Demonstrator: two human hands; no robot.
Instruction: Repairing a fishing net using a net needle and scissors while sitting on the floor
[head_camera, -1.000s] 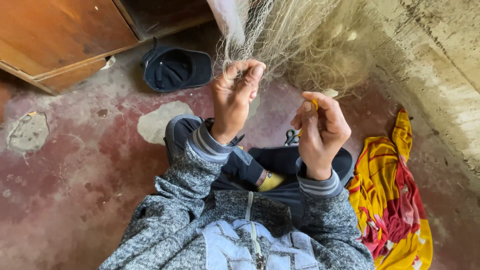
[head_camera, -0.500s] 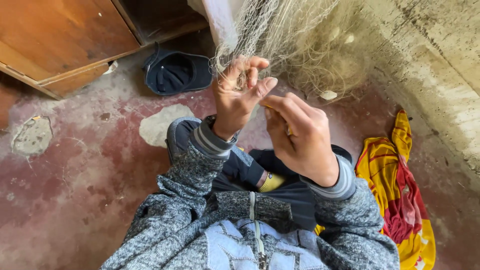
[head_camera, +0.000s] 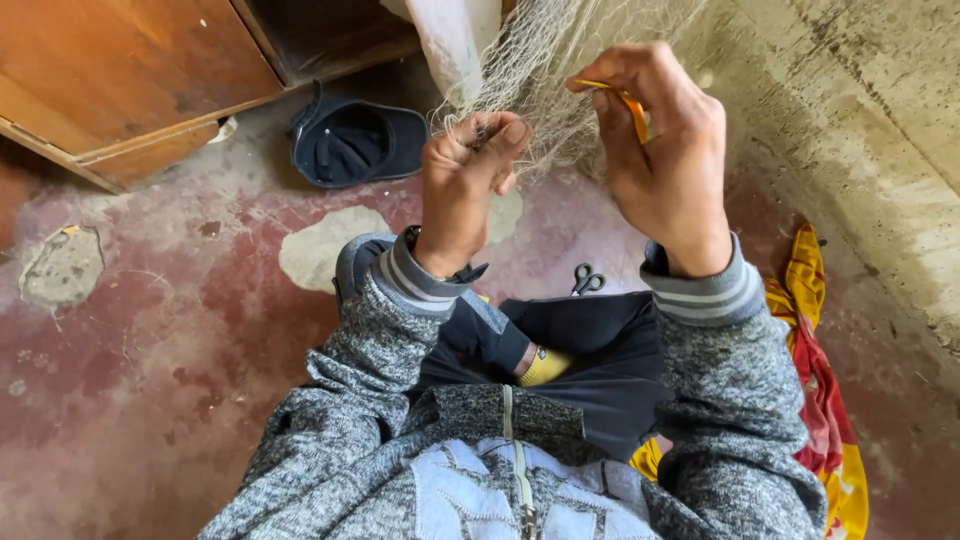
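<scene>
Two hands: we had both raised in front of us, close together, working at the same patch of pale fishing net (head_camera: 560, 70) that hung down from above.
Left hand: our left hand (head_camera: 465, 190) was curled nearly into a fist, thumb pressed over the forefinger, pinching a gathered bunch of mesh at its top.
Right hand: our right hand (head_camera: 665, 160) was bent at the knuckles with its fingers closed on a slim orange netting needle (head_camera: 625, 100); only a short length of it showed past the fingertips.
Needle axis: it ran from upper left down to lower right, its free tip pointing left toward the mesh we pinched.
Key relation: the pinched mesh lay just left of and slightly below the needle tip, near but apart, so the right hand was the nearer one to the strands stretched between our hands.
Net: it fell from the top edge to our fingers, taut by the left hand, looser to the right.
Scissors: a small pair (head_camera: 586, 279) lay on the worn red floor (head_camera: 150, 380) below our wrists, untouched.
Around us: a dark cap (head_camera: 355, 145) lay upside down near a wooden cabinet (head_camera: 120, 70), and a red and yellow cloth (head_camera: 820, 400) lay at our right side.
</scene>
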